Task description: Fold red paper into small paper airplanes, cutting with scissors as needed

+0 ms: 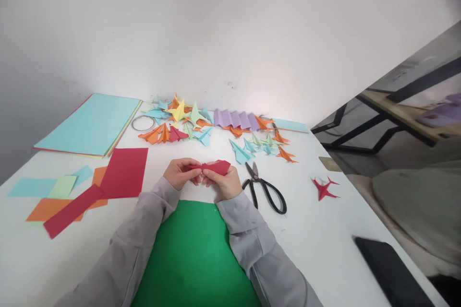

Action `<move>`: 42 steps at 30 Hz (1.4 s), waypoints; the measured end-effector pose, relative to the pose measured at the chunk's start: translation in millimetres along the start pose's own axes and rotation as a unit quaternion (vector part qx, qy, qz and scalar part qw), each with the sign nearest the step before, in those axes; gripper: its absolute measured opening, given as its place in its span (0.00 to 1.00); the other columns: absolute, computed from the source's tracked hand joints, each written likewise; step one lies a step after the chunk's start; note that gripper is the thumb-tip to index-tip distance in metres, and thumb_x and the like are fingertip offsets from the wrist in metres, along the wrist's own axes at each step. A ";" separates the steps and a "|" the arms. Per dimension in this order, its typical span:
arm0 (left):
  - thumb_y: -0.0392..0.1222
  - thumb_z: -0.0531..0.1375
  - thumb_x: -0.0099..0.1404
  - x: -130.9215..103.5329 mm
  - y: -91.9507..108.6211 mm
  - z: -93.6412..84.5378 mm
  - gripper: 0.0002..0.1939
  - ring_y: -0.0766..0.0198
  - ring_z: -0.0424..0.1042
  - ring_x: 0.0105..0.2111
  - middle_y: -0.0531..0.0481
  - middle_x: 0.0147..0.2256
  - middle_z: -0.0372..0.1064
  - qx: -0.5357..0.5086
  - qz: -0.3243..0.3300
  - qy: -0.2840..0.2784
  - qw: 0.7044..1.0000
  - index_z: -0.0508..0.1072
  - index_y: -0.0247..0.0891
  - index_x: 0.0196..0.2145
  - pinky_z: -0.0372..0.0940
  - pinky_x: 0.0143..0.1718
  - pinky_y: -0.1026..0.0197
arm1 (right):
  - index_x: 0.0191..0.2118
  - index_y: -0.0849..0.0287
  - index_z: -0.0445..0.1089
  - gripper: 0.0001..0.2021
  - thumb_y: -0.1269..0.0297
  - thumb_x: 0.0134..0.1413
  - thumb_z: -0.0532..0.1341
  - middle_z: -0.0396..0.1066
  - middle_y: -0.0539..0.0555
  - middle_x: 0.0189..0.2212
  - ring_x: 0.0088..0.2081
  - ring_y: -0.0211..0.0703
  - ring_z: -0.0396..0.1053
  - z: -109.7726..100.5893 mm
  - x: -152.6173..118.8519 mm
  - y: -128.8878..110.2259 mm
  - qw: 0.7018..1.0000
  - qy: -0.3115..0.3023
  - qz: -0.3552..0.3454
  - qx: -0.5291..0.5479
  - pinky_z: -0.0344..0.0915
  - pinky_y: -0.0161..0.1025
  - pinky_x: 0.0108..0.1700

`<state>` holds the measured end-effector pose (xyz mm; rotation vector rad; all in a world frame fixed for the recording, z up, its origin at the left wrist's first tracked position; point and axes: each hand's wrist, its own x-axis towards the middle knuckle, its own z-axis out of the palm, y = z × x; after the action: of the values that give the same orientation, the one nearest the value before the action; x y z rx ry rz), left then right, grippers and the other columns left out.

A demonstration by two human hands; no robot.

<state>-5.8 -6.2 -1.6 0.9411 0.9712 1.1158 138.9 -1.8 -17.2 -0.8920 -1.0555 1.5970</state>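
Observation:
Between my hands is a small folded piece of red paper (pixel 218 167), above the far edge of a green sheet (pixel 198 249). My left hand (pixel 182 173) pinches its narrow left end with thumb and fingers. The wider right part is gripped by my right hand (pixel 224 181), thumb on top. Fingers cover part of the folds. Black-handled scissors (pixel 255 180) lie with blades apart just right of my right hand. A red sheet (pixel 125 172) and a red strip (pixel 72 212) rest on other coloured pieces at the left.
Along the wall lie several folded paper planes (pixel 178 111) and a pleated purple paper (pixel 236 119). A stack of large sheets (pixel 90 124) and a ring (pixel 143 123) are at the back left. At right are a red folded plane (pixel 325 188) and a black flat object (pixel 391 271).

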 end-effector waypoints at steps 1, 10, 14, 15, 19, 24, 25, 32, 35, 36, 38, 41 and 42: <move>0.43 0.69 0.37 -0.2 -0.1 0.7 0.18 0.65 0.67 0.15 0.49 0.14 0.69 -0.007 0.001 -0.001 1.000 0.72 0.30 0.26 0.65 0.17 0.64 | 0.26 0.65 0.73 0.08 0.66 0.36 0.68 0.71 0.51 0.16 0.17 0.36 0.68 0.4 0.0 0.7 1.000 0.000 0.000 0.013 0.63 0.29 0.17; 0.40 0.69 0.39 -1.6 -4.9 1.5 0.15 0.66 0.67 0.14 0.51 0.13 0.68 -0.046 0.006 0.040 0.998 0.72 0.30 0.25 0.64 0.16 0.65 | 0.24 0.65 0.73 0.08 0.66 0.35 0.68 0.72 0.53 0.16 0.16 0.37 0.67 4.8 -0.6 4.4 0.997 0.014 0.028 0.068 0.63 0.30 0.15; 0.43 0.69 0.39 -1.5 -5.7 3.8 0.18 0.66 0.67 0.13 0.51 0.13 0.68 -0.007 0.010 0.038 0.999 0.71 0.30 0.27 0.65 0.16 0.64 | 0.26 0.65 0.74 0.08 0.67 0.36 0.68 0.72 0.52 0.17 0.16 0.36 0.68 3.7 -0.4 4.6 0.996 0.017 0.027 0.081 0.63 0.29 0.15; 0.44 0.69 0.39 -1.8 -5.4 4.6 0.18 0.66 0.67 0.13 0.52 0.14 0.68 -0.004 0.011 0.038 0.999 0.71 0.30 0.27 0.65 0.16 0.64 | 0.27 0.65 0.74 0.08 0.67 0.36 0.68 0.72 0.52 0.17 0.16 0.36 0.67 3.7 -0.5 4.5 0.996 0.016 0.026 0.084 0.63 0.29 0.16; 0.45 0.69 0.38 -4.2 -2.5 7.1 0.19 0.67 0.67 0.13 0.53 0.13 0.67 -0.026 0.015 0.040 0.999 0.71 0.31 0.25 0.65 0.16 0.65 | 0.27 0.65 0.74 0.08 0.68 0.36 0.67 0.72 0.52 0.16 0.15 0.35 0.67 5.2 -1.4 2.7 0.996 0.015 0.026 0.090 0.63 0.29 0.15; 0.42 0.70 0.38 -5.5 -1.6 6.9 0.17 0.66 0.67 0.14 0.51 0.13 0.68 -0.038 0.016 0.045 0.998 0.72 0.30 0.25 0.65 0.15 0.65 | 0.27 0.64 0.74 0.08 0.69 0.33 0.67 0.72 0.52 0.16 0.14 0.36 0.66 7.7 -2.3 -0.3 0.994 0.026 0.032 0.101 0.62 0.29 0.14; 0.42 0.70 0.38 -5.4 -1.8 6.4 0.17 0.66 0.67 0.14 0.51 0.13 0.68 -0.043 0.013 0.042 0.998 0.73 0.30 0.25 0.65 0.15 0.65 | 0.27 0.64 0.74 0.08 0.70 0.33 0.67 0.72 0.52 0.15 0.14 0.36 0.66 8.0 -2.3 -0.3 0.994 0.031 0.033 0.104 0.62 0.29 0.14; 0.38 0.70 0.37 -2.5 1.1 0.8 0.16 0.62 0.70 0.15 0.47 0.16 0.71 -0.095 -0.050 0.001 0.994 0.74 0.28 0.25 0.66 0.16 0.63 | 0.24 0.63 0.74 0.07 0.73 0.30 0.66 0.72 0.52 0.14 0.11 0.35 0.64 7.1 -1.0 0.6 0.991 0.057 0.026 0.121 0.59 0.28 0.11; 0.36 0.70 0.36 -1.8 3.0 -1.3 0.15 0.61 0.70 0.16 0.45 0.17 0.71 -0.096 -0.067 -0.003 0.993 0.75 0.28 0.25 0.67 0.16 0.62 | 0.24 0.63 0.73 0.07 0.71 0.30 0.67 0.72 0.52 0.14 0.11 0.35 0.64 6.0 -1.3 -0.3 0.992 0.044 0.034 0.115 0.59 0.28 0.11; 0.36 0.69 0.36 -1.8 3.3 -1.7 0.15 0.61 0.70 0.16 0.45 0.16 0.71 -0.095 -0.070 -0.001 0.993 0.74 0.28 0.25 0.67 0.16 0.62 | 0.26 0.64 0.73 0.08 0.70 0.31 0.67 0.72 0.52 0.15 0.12 0.36 0.65 5.8 -1.6 -0.5 0.993 0.036 0.038 0.108 0.60 0.28 0.11; 0.35 0.69 0.38 -2.0 3.4 -2.1 0.13 0.62 0.70 0.16 0.46 0.15 0.70 -0.091 -0.071 0.005 0.993 0.74 0.28 0.25 0.68 0.17 0.63 | 0.28 0.64 0.73 0.10 0.69 0.31 0.68 0.73 0.52 0.16 0.13 0.37 0.66 5.9 -2.1 -0.6 0.994 0.024 0.046 0.093 0.62 0.29 0.12; 0.35 0.68 0.39 -2.6 3.1 -1.3 0.12 0.63 0.70 0.15 0.47 0.14 0.70 -0.078 -0.064 0.016 0.995 0.74 0.29 0.25 0.68 0.17 0.64 | 0.28 0.64 0.73 0.10 0.70 0.32 0.68 0.73 0.52 0.17 0.15 0.36 0.67 6.5 -2.0 0.0 0.994 0.031 0.047 0.088 0.64 0.29 0.15; 0.35 0.68 0.39 -2.7 3.0 -0.8 0.12 0.63 0.70 0.15 0.47 0.14 0.70 -0.075 -0.062 0.017 0.995 0.74 0.29 0.24 0.67 0.17 0.64 | 0.27 0.64 0.73 0.09 0.71 0.31 0.68 0.73 0.52 0.16 0.15 0.36 0.67 6.6 -1.7 0.3 0.994 0.037 0.047 0.093 0.63 0.29 0.15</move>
<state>-7.9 -8.2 1.4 0.7329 0.9474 1.0860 133.2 -4.9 -15.1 -0.8789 -0.8088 1.6963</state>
